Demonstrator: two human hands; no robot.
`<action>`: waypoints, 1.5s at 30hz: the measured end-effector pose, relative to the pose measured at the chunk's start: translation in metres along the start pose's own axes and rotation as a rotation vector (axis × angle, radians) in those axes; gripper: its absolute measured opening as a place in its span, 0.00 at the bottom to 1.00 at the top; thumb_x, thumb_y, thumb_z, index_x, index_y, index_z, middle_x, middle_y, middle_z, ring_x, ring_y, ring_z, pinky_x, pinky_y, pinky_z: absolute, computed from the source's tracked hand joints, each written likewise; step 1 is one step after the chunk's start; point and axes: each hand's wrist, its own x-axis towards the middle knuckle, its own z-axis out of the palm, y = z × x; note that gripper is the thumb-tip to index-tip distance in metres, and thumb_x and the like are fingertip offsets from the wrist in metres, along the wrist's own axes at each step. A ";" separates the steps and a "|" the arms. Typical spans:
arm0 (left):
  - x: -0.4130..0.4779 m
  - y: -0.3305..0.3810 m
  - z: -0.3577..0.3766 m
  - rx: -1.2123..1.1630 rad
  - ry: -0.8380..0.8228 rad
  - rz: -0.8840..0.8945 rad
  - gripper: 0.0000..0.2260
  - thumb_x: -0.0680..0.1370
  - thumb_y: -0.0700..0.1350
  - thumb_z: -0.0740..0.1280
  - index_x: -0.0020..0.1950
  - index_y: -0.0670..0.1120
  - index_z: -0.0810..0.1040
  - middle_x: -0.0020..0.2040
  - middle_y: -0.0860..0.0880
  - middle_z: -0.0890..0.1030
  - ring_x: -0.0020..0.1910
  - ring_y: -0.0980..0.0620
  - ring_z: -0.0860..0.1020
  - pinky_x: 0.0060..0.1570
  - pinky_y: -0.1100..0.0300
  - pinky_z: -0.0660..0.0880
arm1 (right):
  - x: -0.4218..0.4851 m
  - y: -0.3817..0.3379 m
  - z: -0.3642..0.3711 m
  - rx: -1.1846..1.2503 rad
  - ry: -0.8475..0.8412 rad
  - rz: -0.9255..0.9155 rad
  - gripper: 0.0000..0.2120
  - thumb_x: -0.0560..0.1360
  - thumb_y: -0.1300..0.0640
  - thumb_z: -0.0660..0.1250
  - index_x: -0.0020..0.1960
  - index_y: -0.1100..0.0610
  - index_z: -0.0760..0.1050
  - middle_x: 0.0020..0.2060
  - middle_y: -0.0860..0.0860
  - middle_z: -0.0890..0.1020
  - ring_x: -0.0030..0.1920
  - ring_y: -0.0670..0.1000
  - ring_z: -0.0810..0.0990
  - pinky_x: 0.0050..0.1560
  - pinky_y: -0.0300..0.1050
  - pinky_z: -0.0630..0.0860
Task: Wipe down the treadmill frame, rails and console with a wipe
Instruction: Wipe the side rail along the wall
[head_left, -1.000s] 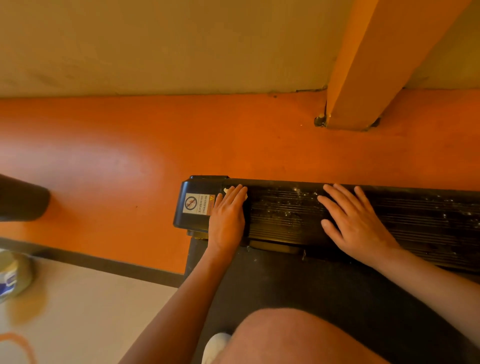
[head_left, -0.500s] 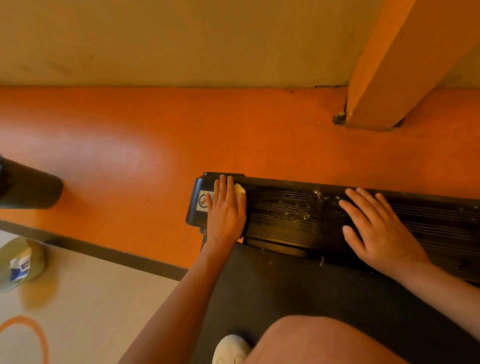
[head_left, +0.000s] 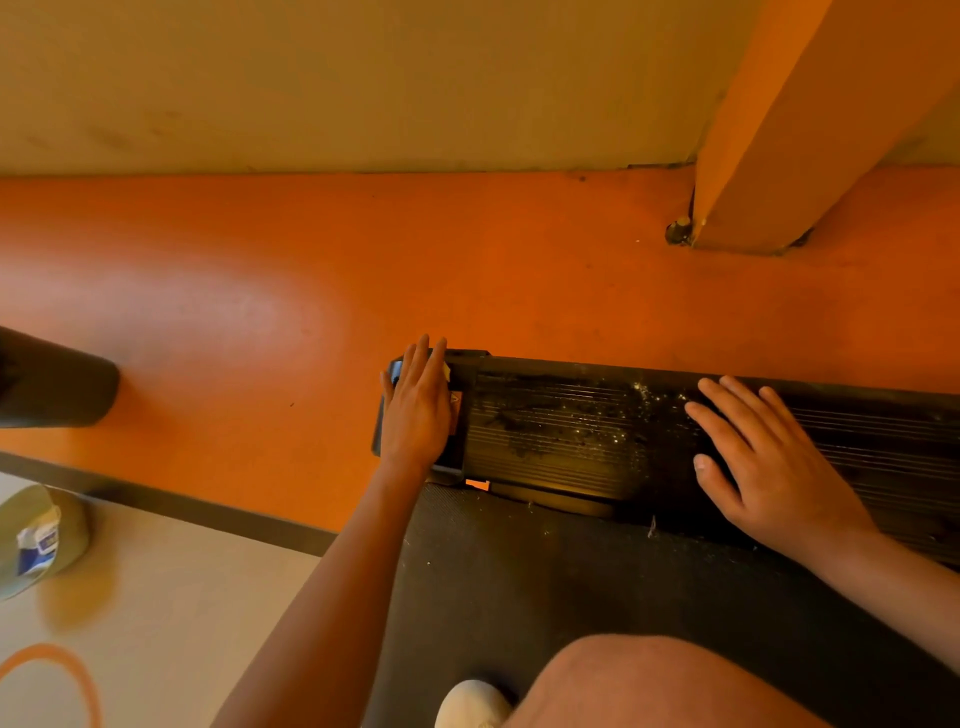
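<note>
A black ribbed treadmill side rail (head_left: 561, 431) runs left to right, wet and speckled in its middle, with a black end cap (head_left: 470, 366) at its left end. My left hand (head_left: 418, 408) lies flat with straight fingers on that end cap, pressing a pale wipe (head_left: 445, 370) whose corner peeks out beside my fingers; the cap's warning label is mostly hidden. My right hand (head_left: 763, 462) rests flat on the rail further right, fingers spread, holding nothing. The dark treadmill belt (head_left: 519, 582) lies below the rail.
Orange floor (head_left: 311, 291) meets a beige wall at the top. An orange post (head_left: 779, 156) stands at the upper right. A dark object (head_left: 52, 387) juts in at the left edge. A pale container with a blue label (head_left: 36, 540) sits lower left. My knee (head_left: 649, 686) and white shoe (head_left: 470, 704) show at the bottom.
My left hand has slid the wipe leftward along the rail onto the end cap, covering the warning label. My right hand stays flat on the rail.
</note>
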 end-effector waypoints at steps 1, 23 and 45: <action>0.001 -0.001 -0.001 0.020 -0.009 -0.001 0.24 0.86 0.49 0.49 0.83 0.50 0.55 0.83 0.47 0.54 0.82 0.49 0.48 0.78 0.39 0.42 | 0.000 0.000 0.000 0.004 0.002 0.000 0.27 0.83 0.46 0.54 0.77 0.60 0.68 0.78 0.59 0.65 0.81 0.57 0.58 0.80 0.61 0.56; -0.009 -0.018 -0.002 0.024 -0.092 -0.142 0.27 0.86 0.59 0.41 0.84 0.51 0.43 0.83 0.54 0.42 0.81 0.55 0.38 0.78 0.43 0.37 | 0.003 -0.002 -0.002 0.017 0.009 0.000 0.27 0.82 0.47 0.54 0.76 0.60 0.69 0.78 0.59 0.66 0.80 0.58 0.59 0.79 0.62 0.57; -0.053 -0.016 -0.003 0.036 -0.134 -0.107 0.26 0.85 0.59 0.41 0.81 0.56 0.38 0.80 0.59 0.36 0.79 0.60 0.33 0.77 0.45 0.33 | 0.002 -0.003 -0.003 0.011 0.016 0.001 0.28 0.82 0.47 0.53 0.75 0.61 0.70 0.77 0.60 0.67 0.80 0.59 0.61 0.78 0.63 0.59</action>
